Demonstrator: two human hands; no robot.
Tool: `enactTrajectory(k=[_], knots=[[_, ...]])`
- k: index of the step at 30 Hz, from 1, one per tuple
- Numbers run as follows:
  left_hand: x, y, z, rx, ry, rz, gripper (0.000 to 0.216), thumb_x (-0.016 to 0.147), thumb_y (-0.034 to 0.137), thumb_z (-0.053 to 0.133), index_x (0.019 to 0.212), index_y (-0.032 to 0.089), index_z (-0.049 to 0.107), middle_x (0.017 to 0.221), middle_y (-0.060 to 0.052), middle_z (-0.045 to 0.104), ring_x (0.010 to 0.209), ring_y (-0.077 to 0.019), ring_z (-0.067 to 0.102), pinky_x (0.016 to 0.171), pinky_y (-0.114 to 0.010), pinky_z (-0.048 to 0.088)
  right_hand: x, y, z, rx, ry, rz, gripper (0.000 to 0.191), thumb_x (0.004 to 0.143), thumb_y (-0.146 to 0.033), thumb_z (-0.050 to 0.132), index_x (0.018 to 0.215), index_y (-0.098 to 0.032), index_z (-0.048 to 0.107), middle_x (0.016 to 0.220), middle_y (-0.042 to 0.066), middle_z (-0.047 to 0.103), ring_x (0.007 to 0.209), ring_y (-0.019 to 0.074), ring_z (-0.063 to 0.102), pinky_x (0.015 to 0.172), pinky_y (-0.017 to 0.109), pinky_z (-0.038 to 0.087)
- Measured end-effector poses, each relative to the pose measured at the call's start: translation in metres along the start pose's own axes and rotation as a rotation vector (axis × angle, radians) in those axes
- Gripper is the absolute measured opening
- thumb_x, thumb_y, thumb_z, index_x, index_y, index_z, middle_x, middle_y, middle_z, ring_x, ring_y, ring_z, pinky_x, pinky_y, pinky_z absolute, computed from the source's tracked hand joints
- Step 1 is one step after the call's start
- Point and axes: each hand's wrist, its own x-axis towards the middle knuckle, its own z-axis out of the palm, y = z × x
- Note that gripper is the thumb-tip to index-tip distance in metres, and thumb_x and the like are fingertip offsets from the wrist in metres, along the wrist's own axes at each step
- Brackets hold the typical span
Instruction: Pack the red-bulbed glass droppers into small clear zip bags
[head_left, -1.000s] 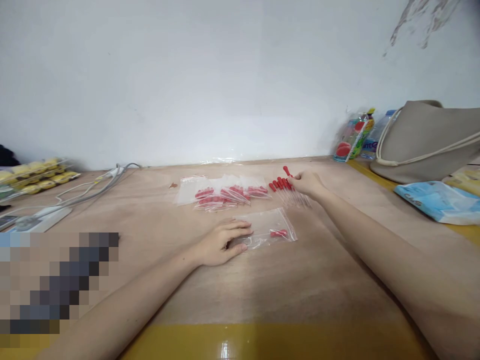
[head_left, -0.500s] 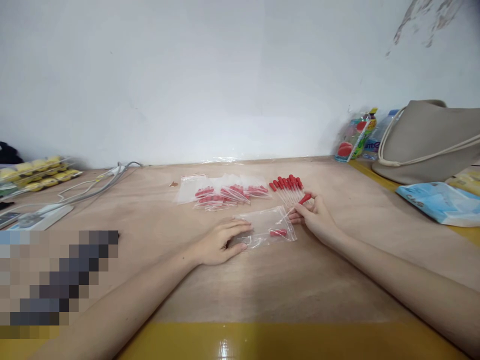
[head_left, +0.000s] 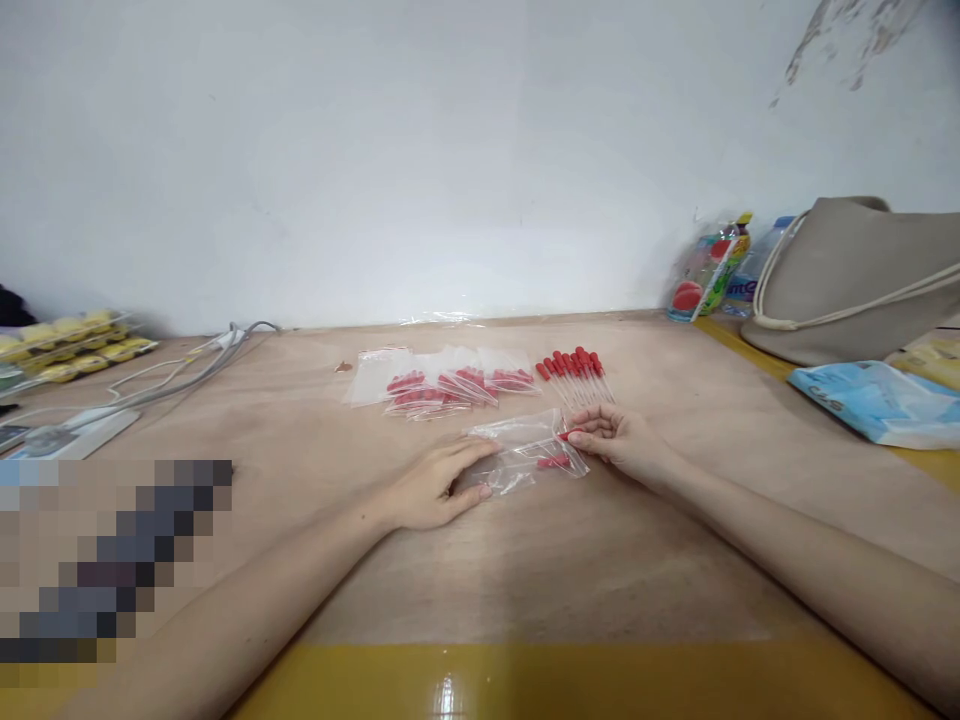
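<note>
Far left edge of the table [head_left: 600, 580]: clear trays of yellow pieces [head_left: 75, 345], with a white power strip [head_left: 71, 432] and grey cables [head_left: 187, 370] just in front of them. A blurred patch sits near the bottom-left corner.

Left hand [head_left: 435, 485]: palm down, fingers spread flat, pinning the left end of a small clear zip bag [head_left: 525, 452] to the table. Not gripping, just pressing.

Behind the bag, toward the wall: pile of filled clear bags [head_left: 442, 385] with red-capped items inside. Just right of that pile, a loose row of red-capped droppers [head_left: 574, 375] lies on the table, caps pointing away from the person.

Zip bag lies mid-table between the 2 hands, with at least 1 red-capped dropper already inside near its right end.

Right hand [head_left: 611, 440]: fingers curled, pinching a red-capped dropper [head_left: 571, 434] at the bag's right opening. Cap is visible at the fingertips; how far the tube is inside the bag, can't tell.

Far right: colourful bottles [head_left: 712, 270] against the wall, beige bag with cord handles [head_left: 847, 280], blue packet [head_left: 877, 400] in front of it.
</note>
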Motion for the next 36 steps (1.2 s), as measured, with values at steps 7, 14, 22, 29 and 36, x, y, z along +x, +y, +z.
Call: enactTrajectory(k=[7, 14, 22, 29, 36], knots=[[0.001, 0.000, 0.001, 0.003, 0.015, 0.004, 0.047, 0.087, 0.031, 0.051, 0.131, 0.020, 0.040, 0.127, -0.009, 0.052, 0.118, -0.0229, 0.047, 0.100, -0.042, 0.039, 0.011, 0.001, -0.012, -0.096, -0.042, 0.035, 0.040, 0.047, -0.044, 0.078, 0.067, -0.016, 0.058, 0.055, -0.004, 0.055, 0.049, 0.0069, 0.046, 0.047, 0.022, 0.035], [0.000, 0.000, 0.001, 0.009, 0.018, 0.002, 0.047, 0.087, 0.030, 0.051, 0.131, 0.020, 0.041, 0.127, -0.010, 0.052, 0.117, -0.0232, 0.048, 0.099, -0.042, 0.039, 0.002, -0.002, 0.005, -0.090, -0.143, -0.016, 0.041, 0.056, -0.049, 0.071, 0.075, -0.016, 0.058, 0.052, -0.005, 0.055, 0.045, 0.0071, 0.048, 0.046, 0.021, 0.036], [0.001, -0.002, 0.002, 0.000, 0.012, 0.011, 0.044, 0.087, 0.030, 0.051, 0.129, 0.020, 0.045, 0.129, -0.009, 0.051, 0.120, -0.0224, 0.046, 0.103, -0.042, 0.036, -0.008, -0.014, -0.010, -0.284, -0.248, -0.012, 0.040, 0.063, -0.053, 0.065, 0.078, -0.016, 0.060, 0.054, -0.004, 0.054, 0.045, 0.0059, 0.043, 0.042, 0.020, 0.029], [0.000, -0.001, 0.001, -0.009, -0.001, -0.008, 0.043, 0.086, 0.031, 0.052, 0.127, 0.021, 0.047, 0.131, -0.010, 0.049, 0.121, -0.0225, 0.046, 0.103, -0.042, 0.036, -0.009, -0.008, -0.016, -0.421, -0.384, -0.021, 0.033, 0.055, -0.041, 0.074, 0.065, -0.015, 0.056, 0.055, -0.004, 0.051, 0.050, 0.0065, 0.041, 0.046, 0.021, 0.029], [0.000, -0.004, 0.001, -0.011, 0.001, 0.016, 0.043, 0.087, 0.030, 0.051, 0.129, 0.022, 0.046, 0.131, -0.010, 0.049, 0.122, -0.0225, 0.044, 0.103, -0.043, 0.036, -0.009, -0.009, -0.016, -0.564, -0.361, -0.124, 0.016, 0.068, -0.032, 0.057, 0.063, -0.016, 0.058, 0.056, -0.002, 0.053, 0.051, 0.0096, 0.044, 0.049, 0.023, 0.031]])
